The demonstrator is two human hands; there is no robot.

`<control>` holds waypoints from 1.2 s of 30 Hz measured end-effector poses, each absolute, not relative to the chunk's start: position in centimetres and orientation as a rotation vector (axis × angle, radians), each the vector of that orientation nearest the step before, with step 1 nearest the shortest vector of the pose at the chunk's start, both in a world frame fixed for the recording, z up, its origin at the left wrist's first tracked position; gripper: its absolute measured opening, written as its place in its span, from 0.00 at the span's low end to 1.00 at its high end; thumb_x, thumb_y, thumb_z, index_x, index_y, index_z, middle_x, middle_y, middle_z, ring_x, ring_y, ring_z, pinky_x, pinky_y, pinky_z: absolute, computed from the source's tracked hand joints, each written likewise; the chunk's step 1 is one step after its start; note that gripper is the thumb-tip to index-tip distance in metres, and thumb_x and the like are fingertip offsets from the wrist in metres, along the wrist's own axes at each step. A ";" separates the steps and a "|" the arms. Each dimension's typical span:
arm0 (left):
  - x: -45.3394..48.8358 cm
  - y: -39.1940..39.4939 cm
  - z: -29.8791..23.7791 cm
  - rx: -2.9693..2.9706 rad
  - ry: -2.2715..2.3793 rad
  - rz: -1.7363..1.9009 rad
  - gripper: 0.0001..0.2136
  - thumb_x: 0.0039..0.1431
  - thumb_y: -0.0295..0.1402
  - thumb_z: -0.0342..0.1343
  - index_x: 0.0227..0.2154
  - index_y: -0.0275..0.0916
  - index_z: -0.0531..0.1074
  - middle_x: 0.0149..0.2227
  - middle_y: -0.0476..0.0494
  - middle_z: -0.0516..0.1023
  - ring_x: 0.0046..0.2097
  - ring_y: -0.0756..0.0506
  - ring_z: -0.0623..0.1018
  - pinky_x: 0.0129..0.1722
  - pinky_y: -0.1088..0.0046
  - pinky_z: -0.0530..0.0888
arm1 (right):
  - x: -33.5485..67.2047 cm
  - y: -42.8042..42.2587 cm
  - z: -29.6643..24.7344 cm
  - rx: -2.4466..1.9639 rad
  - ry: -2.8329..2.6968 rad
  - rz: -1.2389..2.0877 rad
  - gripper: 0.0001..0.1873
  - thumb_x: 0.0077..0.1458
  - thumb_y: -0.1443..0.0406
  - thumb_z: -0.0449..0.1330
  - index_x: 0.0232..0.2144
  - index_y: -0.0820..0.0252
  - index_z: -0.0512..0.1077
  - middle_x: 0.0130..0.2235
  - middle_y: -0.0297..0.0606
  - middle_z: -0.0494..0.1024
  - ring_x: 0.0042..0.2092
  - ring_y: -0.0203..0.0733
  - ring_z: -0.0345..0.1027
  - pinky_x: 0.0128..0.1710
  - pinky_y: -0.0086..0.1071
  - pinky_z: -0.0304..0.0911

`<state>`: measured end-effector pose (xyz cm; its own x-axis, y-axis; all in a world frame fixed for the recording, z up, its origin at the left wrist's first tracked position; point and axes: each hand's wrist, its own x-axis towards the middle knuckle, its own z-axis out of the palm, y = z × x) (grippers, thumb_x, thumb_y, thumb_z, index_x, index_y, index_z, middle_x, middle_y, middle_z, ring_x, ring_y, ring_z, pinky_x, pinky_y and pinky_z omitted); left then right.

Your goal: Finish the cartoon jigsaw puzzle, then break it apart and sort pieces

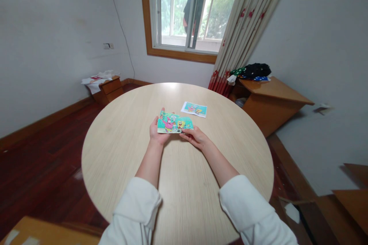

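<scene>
A cartoon picture (171, 124), teal with pink and yellow figures, is held up over the middle of the table by both of my hands. My left hand (156, 133) supports its left side from behind, fingertips showing above the top edge. With fingers bent at its lower right corner, my right hand (196, 137) grips the picture. The upper edge of the picture looks uneven and wavy. Farther back and to the right, a second cartoon picture (194, 109) in the same colours, with a white margin, lies flat on the table, apart from my hands.
The round pale wooden table (120, 153) fills the centre. Dark clothes (254, 71) lie on a tilted wooden cabinet (276, 97) at the right. A small drawer unit (111, 88) with white cloth stands at the back left. A person (189, 13) shows beyond the window.
</scene>
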<state>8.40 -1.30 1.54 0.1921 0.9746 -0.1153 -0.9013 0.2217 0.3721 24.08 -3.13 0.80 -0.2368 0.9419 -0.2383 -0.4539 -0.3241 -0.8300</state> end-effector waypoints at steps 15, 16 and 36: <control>8.6 -1.6 2.0 0.222 0.355 1.363 0.21 0.63 0.34 0.36 0.55 0.44 0.65 0.53 0.36 0.71 0.50 0.39 0.74 0.54 0.49 0.62 | 24.0 -3.3 0.8 -0.901 -0.823 1.766 0.13 0.39 0.78 0.63 0.30 0.63 0.73 0.32 0.34 0.80 0.32 0.35 0.74 0.31 0.25 0.74; 8.7 -1.6 2.0 0.219 0.357 1.361 0.21 0.63 0.34 0.36 0.55 0.44 0.65 0.53 0.37 0.71 0.50 0.39 0.74 0.54 0.49 0.63 | 24.0 -3.3 0.8 -0.896 -0.829 1.768 0.13 0.39 0.78 0.63 0.30 0.63 0.73 0.32 0.34 0.80 0.32 0.35 0.74 0.31 0.25 0.74; 9.0 -1.2 1.8 0.161 0.300 1.469 0.23 0.61 0.29 0.34 0.54 0.36 0.66 0.54 0.35 0.71 0.53 0.40 0.73 0.54 0.52 0.65 | 22.2 -4.2 1.5 -0.858 -0.761 1.719 0.14 0.39 0.78 0.63 0.31 0.62 0.72 0.32 0.33 0.80 0.33 0.35 0.74 0.32 0.26 0.74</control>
<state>9.04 -1.21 1.75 0.0734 0.9922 -0.1006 -0.9523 0.0997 0.2883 22.22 -4.24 1.45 -0.2211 0.9574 -0.1859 -0.5062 -0.2756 -0.8172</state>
